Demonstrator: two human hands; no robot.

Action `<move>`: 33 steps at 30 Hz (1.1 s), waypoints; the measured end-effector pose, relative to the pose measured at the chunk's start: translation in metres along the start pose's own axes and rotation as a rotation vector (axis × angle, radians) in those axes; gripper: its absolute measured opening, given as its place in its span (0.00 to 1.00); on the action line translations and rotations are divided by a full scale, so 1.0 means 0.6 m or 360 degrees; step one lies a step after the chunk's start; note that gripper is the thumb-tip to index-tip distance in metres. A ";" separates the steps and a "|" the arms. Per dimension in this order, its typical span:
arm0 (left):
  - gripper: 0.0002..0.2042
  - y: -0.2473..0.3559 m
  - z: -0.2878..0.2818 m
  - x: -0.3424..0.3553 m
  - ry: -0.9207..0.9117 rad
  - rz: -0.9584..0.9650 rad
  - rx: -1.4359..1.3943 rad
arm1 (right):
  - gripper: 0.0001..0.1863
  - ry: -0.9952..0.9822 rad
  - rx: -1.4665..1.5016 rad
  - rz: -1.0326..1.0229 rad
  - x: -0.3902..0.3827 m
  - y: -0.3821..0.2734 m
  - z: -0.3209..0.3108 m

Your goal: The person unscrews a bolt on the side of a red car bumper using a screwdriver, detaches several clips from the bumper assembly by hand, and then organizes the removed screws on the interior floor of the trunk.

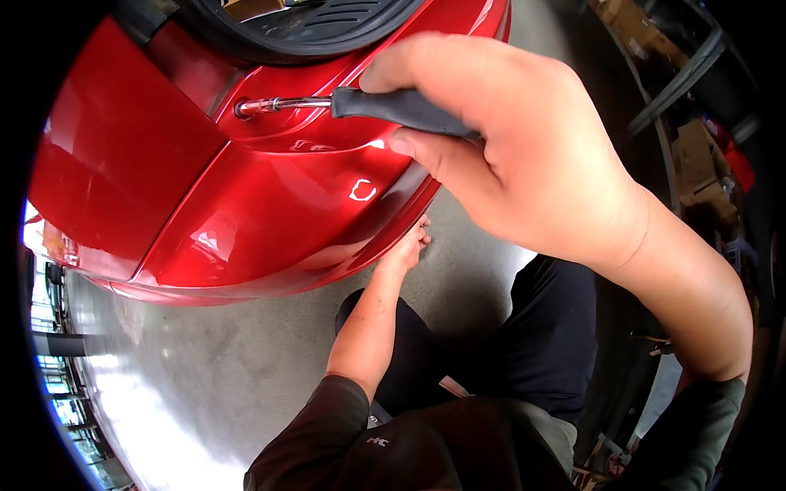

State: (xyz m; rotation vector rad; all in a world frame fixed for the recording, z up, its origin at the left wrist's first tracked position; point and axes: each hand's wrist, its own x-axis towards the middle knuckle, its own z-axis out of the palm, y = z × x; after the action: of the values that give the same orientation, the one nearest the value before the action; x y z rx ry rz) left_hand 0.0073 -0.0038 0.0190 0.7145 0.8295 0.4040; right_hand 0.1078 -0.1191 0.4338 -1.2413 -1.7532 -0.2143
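Fingers of the right hand: bent, pinching a dark handle from above, with the thumb closing from below. The rest of the grip lies behind the palm.

Item, hand driver: the handle, a bright shaft and a wider socket-like tip. Location: nearly level in the view, its tip at a dark-ringed recess in the red car panel. The grip is out on the handle, presumably to leave the shaft free to turn and keep it in line with the recess.

Item, left hand: low, just beside the panel's lower edge, fingers loosely curled. Partly turned away, so whether it touches the edge or holds anything cannot be told; it may serve as a steady.

Materials. Panel: glossy painted skin, curved, with a seam, a scooped hollow around the recess and sharp reflections. Handle: matt black, perhaps rubber or plastic, smoothly contoured. Shaft and tip: polished metal, cylindrical.

Surroundings: thick black seal, curved, bordering the opening above; ribbed black trim within it. Smooth grey floor, glossy where light falls. Brown cardboard box, at right beside metal shelving. Dark trousers, soft cloth, below the hands.
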 end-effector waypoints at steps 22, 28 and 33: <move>0.03 -0.019 -0.028 0.011 -0.0066 0.0002 -0.0001 | 0.17 -0.0212 0.0464 0.0978 -0.011 -0.016 0.002; 0.04 -0.015 -0.017 0.008 -0.0072 0.0031 -0.0048 | 0.12 -0.0211 0.0000 0.0177 -0.015 -0.002 -0.005; 0.04 0.009 -0.014 -0.012 -0.0122 -0.0017 -0.0030 | 0.15 -0.0546 0.0965 0.1487 0.022 -0.031 -0.035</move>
State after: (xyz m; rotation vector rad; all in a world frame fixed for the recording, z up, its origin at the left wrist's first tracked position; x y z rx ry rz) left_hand -0.0039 -0.0010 0.0228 0.7036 0.7561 0.3726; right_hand 0.1044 -0.1322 0.4619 -1.5208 -1.1698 1.0387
